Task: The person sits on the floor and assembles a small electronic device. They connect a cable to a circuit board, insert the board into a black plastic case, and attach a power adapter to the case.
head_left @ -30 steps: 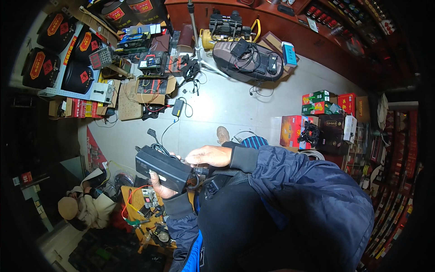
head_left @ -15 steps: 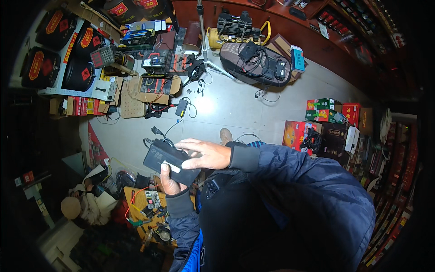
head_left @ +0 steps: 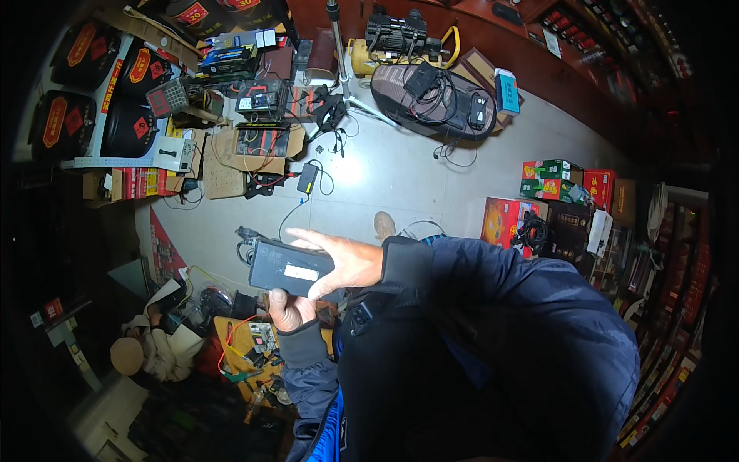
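Observation:
A black box-shaped power charger point(head_left: 269, 266) with a white label on its upper face is held in front of me. My left hand point(head_left: 292, 309) grips its near edge, thumb along that side and the other fingers mostly hidden beneath. Around its right end is my right hand point(head_left: 352, 260), thumb and fingers spread over opposite edges. A black cord with a plug point(head_left: 246, 237) bunches at the charger's far left corner.
On the floor beyond lies a smaller black adapter point(head_left: 308, 179) with a cable. A scooter seat point(head_left: 400, 96) bears more chargers and cords. Below left stands a wooden workbench point(head_left: 239, 339) with tools and wires; a person point(head_left: 165, 343) sits beside it. Red boxes point(head_left: 500, 219) stand at right.
The charger has tilted so its labelled face shows more squarely. My left thumb has moved off the label to the near edge, and my right hand's fingers have spread wider.

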`<state>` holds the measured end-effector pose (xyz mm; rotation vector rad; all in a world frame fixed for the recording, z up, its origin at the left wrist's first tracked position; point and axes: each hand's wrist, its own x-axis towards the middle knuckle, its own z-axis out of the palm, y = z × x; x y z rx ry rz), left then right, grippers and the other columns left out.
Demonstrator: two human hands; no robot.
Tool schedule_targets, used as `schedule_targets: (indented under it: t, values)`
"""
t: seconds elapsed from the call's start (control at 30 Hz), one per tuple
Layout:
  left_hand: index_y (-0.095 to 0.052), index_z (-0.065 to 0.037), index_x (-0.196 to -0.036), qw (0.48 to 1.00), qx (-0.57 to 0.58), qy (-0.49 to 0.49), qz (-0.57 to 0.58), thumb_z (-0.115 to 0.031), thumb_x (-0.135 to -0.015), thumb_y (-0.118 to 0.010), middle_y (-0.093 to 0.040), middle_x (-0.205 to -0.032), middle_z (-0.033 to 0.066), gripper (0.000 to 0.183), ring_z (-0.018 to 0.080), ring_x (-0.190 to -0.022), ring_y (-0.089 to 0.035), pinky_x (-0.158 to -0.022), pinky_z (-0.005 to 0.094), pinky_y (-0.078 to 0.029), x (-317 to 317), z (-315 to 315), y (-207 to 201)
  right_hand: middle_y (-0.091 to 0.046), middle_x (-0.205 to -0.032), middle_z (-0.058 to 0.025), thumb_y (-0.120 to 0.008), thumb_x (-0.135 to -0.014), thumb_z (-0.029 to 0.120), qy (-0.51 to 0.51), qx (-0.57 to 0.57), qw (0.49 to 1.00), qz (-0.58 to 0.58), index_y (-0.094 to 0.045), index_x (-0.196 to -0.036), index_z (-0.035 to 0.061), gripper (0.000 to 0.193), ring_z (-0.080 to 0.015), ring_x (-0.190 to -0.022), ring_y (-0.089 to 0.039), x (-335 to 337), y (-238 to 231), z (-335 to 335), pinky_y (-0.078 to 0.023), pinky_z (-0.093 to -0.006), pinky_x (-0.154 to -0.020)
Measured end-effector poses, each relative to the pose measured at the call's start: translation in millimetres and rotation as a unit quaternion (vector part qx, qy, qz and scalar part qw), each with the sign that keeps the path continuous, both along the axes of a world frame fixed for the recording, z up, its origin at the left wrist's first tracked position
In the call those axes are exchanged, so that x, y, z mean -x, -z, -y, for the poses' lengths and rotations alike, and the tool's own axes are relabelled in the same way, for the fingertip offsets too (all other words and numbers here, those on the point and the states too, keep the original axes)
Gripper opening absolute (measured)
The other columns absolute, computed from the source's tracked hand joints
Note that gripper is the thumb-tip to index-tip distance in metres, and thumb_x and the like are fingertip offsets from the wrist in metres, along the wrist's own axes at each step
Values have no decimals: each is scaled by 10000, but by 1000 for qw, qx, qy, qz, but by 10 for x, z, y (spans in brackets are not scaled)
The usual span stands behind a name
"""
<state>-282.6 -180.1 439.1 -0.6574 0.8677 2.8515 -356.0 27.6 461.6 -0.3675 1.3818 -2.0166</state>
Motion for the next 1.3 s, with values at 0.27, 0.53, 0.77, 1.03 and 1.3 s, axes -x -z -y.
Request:
schedule_targets:
  t: [0.27, 0.53, 0.77, 1.03, 1.3]
  values:
    - [-536, 9, -1463, 998, 36, 50, 0, -208, -780, -870, -620, -1420, 153, 790, 317, -1321, -605, -1170, 481, -486, 38, 4, 7, -465, -1541, -287, -923, -737, 382, -17, -132, 977, -164, -300, -1603, -73, 1159, -392, -1440, -471, 22, 46, -36, -376, -441, -1208]
    - [-572, -1, -1422, 999, 25, 29, 21, -186, -814, -822, -641, -1382, 161, 683, 319, -1288, -620, -1151, 486, -497, 52, -117, -27, -428, -1546, -296, -948, -665, 426, 26, -141, 985, -91, -277, -1602, -72, 1256, -424, -1419, -478, -80, 26, 9, -404, -458, -1184]
    - [-589, -14, -1404, 998, 62, 14, 27, -239, -886, -813, -641, -1382, 141, 607, 294, -1288, -608, -1143, 479, -484, -47, -26, 76, -493, -1484, -312, -924, -661, 322, -26, -225, 966, -123, -208, -1626, -35, 1253, -445, -1316, -580, -194, -34, -2, -482, -467, -1104]
    - [-568, -75, -1457, 995, 84, -31, 31, -536, -965, -725, -655, -1407, 102, 692, 255, -1267, -644, -1111, 443, -521, -293, 49, 55, -650, -1337, -244, -865, -735, 244, -26, -118, 993, -17, -368, -1535, -26, 980, -348, -1255, -652, -459, 0, 130, -509, -407, -1061]
    - [-555, 26, -1426, 994, 73, -17, 80, -514, -1107, -490, -669, -1356, 132, 630, 231, -1210, -668, -1062, 395, -537, -467, 83, -65, -619, -1352, -150, -835, -848, 186, 3, -40, 993, 115, -435, -1501, -68, 807, -215, -1237, -608, -646, -77, 279, -483, -341, -1063]
